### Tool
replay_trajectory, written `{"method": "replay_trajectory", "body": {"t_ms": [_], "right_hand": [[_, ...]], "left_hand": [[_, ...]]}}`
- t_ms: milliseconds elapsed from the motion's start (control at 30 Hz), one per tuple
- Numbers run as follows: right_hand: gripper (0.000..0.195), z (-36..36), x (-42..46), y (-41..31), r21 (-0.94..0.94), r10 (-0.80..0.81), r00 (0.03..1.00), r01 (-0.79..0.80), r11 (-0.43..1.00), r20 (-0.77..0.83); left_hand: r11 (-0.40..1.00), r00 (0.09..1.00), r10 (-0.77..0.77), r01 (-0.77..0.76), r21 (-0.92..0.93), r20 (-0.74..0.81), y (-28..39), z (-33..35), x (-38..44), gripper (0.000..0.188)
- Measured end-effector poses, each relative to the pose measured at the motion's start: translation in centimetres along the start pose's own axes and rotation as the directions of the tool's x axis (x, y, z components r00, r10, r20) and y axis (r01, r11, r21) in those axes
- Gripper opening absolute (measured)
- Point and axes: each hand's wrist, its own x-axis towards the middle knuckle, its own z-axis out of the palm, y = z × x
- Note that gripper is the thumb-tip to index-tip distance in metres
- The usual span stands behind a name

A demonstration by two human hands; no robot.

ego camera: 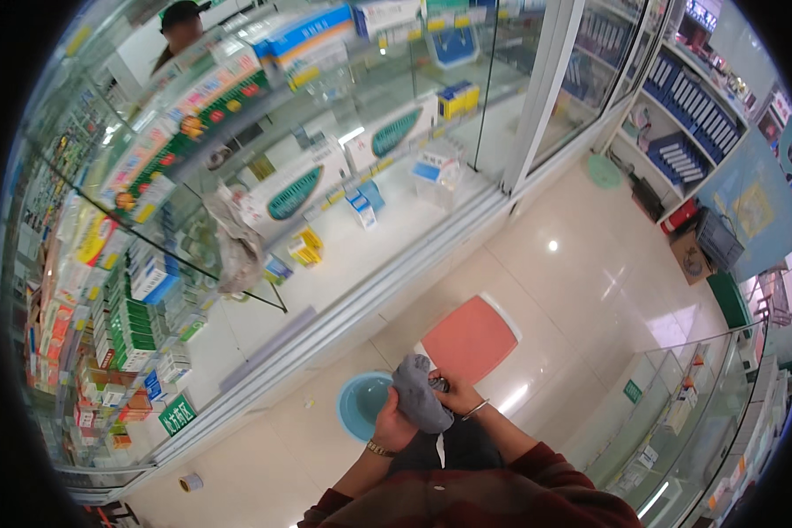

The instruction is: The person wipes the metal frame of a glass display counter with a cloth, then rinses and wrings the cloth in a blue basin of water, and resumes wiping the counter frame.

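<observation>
A bunched grey cloth (420, 389) is held between both hands in front of my body. My left hand (393, 424) grips its lower left side, with the thumb lying on the cloth. On its right side, my right hand (461, 396) pinches a darker bunched part (439, 384); whether this belongs to the cloth I cannot tell. Just left of the hands, a light blue plastic basin (347, 404) stands on the tiled floor, partly covered from view by the cloth and left hand. Beyond the hands sits a stool with a red seat (472, 335).
A glass display cabinet (396, 237) with medicine boxes runs along the left, its sliding track edge near the floor. Another glass counter (666, 409) stands at right. A shelf of blue binders (696, 109), a cardboard box (690, 256) and a small tin (191, 483) are farther off. A person (181, 30) is behind the cabinet.
</observation>
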Motion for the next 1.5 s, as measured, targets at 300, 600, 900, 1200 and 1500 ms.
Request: {"method": "replay_trajectory", "body": {"t_ms": [300,600,900,1200,1500], "right_hand": [[0.031,-1.0,-0.1,-11.9,-0.359,-0.360,0.910,0.272,0.893,-0.205],[0.026,-2.5,-2.6,-11.8,0.007,-0.041,0.988,0.040,0.999,0.147],[0.064,0.9,9.0,-17.0,-0.212,-0.308,0.950,0.313,0.926,0.054],[0.089,16.6,25.1,-25.9,-0.732,-0.358,0.926,0.324,0.599,0.117],[0.048,23.0,31.1,-22.6,-0.706,-0.360,0.930,0.208,0.677,-0.072]], "left_hand": [[0.871,0.960,0.215,-0.106,0.479,-0.178,1.1,3.1,-0.5,0.050],[0.977,0.989,0.135,-0.122,0.176,-0.063,-7.2,4.2,-2.2,0.049],[0.932,0.916,0.363,-0.352,0.089,-0.173,-4.8,3.4,-5.5,0.047],[0.903,0.876,0.422,-0.429,0.024,-0.235,1.9,1.0,-9.1,0.048],[0.847,0.795,0.524,-0.525,0.085,-0.305,6.4,-4.2,-10.8,0.050]]}}
